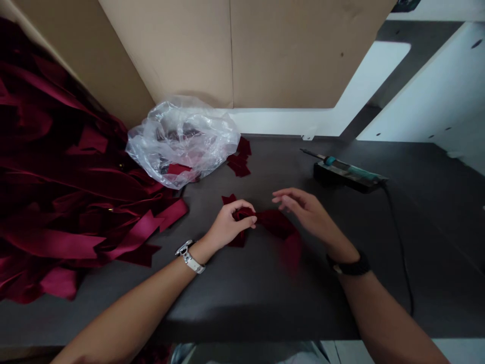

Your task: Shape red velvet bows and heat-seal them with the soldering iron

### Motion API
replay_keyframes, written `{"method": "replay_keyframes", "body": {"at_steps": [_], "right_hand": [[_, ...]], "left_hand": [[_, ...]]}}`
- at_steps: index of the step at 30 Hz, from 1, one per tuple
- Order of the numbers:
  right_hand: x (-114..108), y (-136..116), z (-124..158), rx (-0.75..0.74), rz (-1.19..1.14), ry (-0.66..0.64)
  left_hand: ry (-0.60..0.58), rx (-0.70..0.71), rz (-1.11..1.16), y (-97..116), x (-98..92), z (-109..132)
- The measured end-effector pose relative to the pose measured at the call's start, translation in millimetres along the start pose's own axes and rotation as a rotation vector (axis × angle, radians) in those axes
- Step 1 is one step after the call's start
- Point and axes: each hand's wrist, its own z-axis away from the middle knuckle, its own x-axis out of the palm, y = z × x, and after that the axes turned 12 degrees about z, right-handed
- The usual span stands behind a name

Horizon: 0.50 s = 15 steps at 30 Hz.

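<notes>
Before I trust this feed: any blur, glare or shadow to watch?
Head view: the dark red ribbon is smeared at its lower end, probably by motion; same head view: glints streak the clear plastic bag; head view again: soft shadow darkens the table near its front edge.

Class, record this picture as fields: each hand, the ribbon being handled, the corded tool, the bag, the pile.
Left hand: pinches the dark red ribbon
Right hand: raised near the ribbon, fingers curved
Ribbon: loose end trails right, blurred
Corded tool: lies on a dark block, tip pointing left
Plastic bag: clear, crumpled, red pieces inside
Ribbon pile: dark red, at left
</notes>
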Motion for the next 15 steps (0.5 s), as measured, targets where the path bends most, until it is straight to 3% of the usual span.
{"method": "replay_keyframes", "body": {"at_steps": [6, 8, 11, 15], "right_hand": [[-49.7, 43.4, 22.4, 0.262, 0.395, -0.072], [-58.6, 65.8, 36.1, 0.428, 0.529, 0.083], [-65.9, 96.4, 43.2, 0.618, 0.631, 0.432], [-67.6, 121.8, 15.5, 0.612, 0.524, 0.667]], "left_hand": [[0.091, -0.055, 0.118, -2.2, -3.6, -2.0], [0.109, -0.073, 0.126, -2.4, -3.6, -2.5], [0.114, -0.065, 0.106, -2.2, -3.1, -3.1], [0.111, -0.050, 0.090, -1.9, -3.3, -3.7]]}}
